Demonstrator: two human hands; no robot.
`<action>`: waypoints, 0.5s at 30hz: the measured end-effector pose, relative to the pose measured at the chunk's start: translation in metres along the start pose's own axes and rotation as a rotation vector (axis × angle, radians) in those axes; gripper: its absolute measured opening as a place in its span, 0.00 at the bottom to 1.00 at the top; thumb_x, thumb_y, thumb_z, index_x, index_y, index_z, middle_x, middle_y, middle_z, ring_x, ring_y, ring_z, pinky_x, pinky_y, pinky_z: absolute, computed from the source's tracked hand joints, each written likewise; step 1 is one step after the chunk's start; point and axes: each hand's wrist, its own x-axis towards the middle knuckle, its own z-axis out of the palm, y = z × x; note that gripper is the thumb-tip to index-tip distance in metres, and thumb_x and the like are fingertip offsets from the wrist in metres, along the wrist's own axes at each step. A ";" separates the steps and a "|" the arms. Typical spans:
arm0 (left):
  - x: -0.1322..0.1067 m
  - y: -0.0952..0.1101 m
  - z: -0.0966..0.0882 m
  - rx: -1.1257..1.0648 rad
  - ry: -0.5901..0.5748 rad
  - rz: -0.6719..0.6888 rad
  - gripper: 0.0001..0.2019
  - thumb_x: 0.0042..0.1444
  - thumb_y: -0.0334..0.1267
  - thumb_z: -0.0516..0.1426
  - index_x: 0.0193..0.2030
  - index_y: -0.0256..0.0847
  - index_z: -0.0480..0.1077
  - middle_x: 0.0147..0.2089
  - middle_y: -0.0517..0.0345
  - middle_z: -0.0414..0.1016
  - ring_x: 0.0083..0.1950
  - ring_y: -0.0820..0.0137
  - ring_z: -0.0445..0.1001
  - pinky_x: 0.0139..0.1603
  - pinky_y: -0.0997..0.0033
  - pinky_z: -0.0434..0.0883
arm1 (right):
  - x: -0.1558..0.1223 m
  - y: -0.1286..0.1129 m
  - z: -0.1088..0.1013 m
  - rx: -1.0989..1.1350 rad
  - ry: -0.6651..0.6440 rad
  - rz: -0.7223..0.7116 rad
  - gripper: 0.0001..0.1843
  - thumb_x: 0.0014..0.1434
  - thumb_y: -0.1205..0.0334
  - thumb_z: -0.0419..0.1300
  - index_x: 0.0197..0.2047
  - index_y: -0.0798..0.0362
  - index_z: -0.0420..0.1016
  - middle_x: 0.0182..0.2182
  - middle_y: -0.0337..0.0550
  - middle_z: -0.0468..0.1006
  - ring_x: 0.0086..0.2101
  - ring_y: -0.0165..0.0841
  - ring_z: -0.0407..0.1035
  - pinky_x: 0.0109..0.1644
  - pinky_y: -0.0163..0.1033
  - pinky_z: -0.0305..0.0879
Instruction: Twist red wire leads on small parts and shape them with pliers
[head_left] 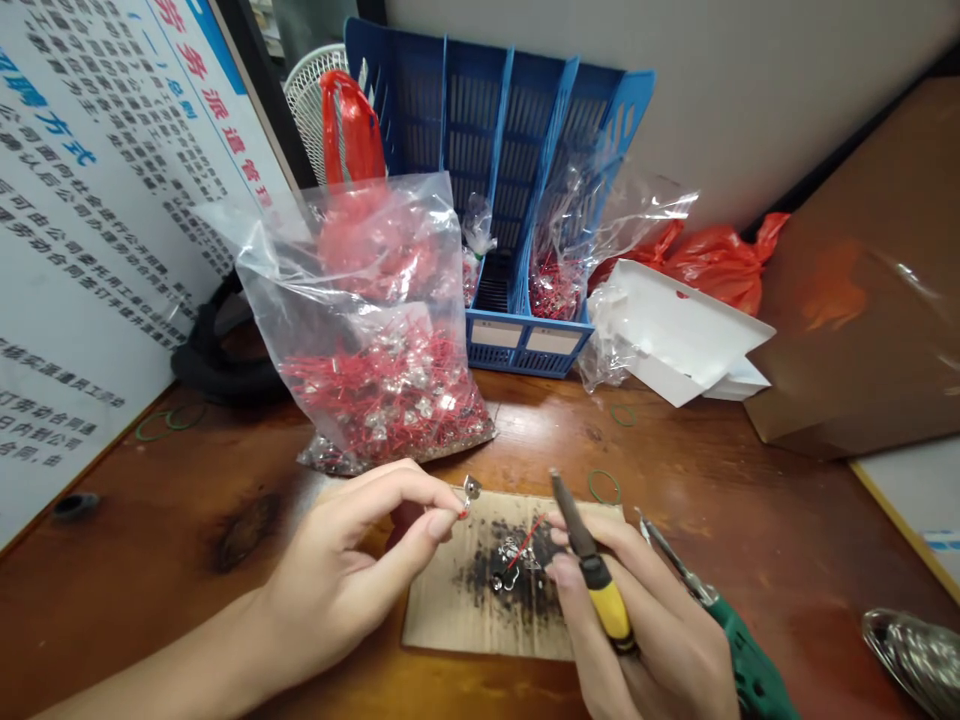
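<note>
My left hand [367, 550] pinches a small shiny metal part [471, 488] with a red bit at its lower end, between thumb and forefinger. My right hand [652, 620] is closed around a hand tool [592, 570] with a dark flat blade and a yellow-and-black handle, blade pointing up and away. A thin red wire [527, 543] reaches toward the right fingertips; whether they hold it cannot be seen. Below both hands lies a cardboard piece [450, 610] with black scorch marks and small silvery bits. A green-handled soldering iron [750, 650] lies beside my right hand, partly hidden by it.
Behind the cardboard stands a clear bag [375, 390] of red-wired metal parts. Farther back are a blue file rack [525, 345], a white box [682, 330] and red plastic bags [720, 265]. Green rubber bands [604, 487] lie on the table; a metal coil [911, 650] sits right.
</note>
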 end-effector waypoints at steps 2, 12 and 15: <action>-0.001 -0.001 0.001 -0.016 -0.015 -0.005 0.10 0.66 0.22 0.59 0.45 0.42 0.75 0.35 0.63 0.77 0.33 0.78 0.75 0.37 0.82 0.72 | -0.003 0.000 -0.002 0.012 0.032 0.002 0.12 0.66 0.74 0.61 0.48 0.52 0.79 0.47 0.44 0.85 0.46 0.35 0.84 0.53 0.33 0.81; -0.004 -0.001 0.003 -0.133 -0.076 -0.116 0.06 0.71 0.28 0.54 0.43 0.40 0.70 0.36 0.60 0.70 0.36 0.74 0.71 0.38 0.76 0.69 | -0.002 0.007 -0.005 -0.131 -0.098 -0.152 0.22 0.64 0.74 0.53 0.56 0.61 0.81 0.67 0.55 0.75 0.63 0.41 0.75 0.68 0.40 0.73; -0.003 -0.004 0.002 -0.115 -0.067 -0.094 0.08 0.70 0.25 0.56 0.44 0.41 0.73 0.38 0.59 0.73 0.38 0.74 0.73 0.40 0.76 0.70 | -0.002 0.006 -0.004 -0.145 -0.066 -0.172 0.20 0.64 0.74 0.53 0.54 0.60 0.80 0.62 0.55 0.80 0.61 0.43 0.76 0.66 0.43 0.75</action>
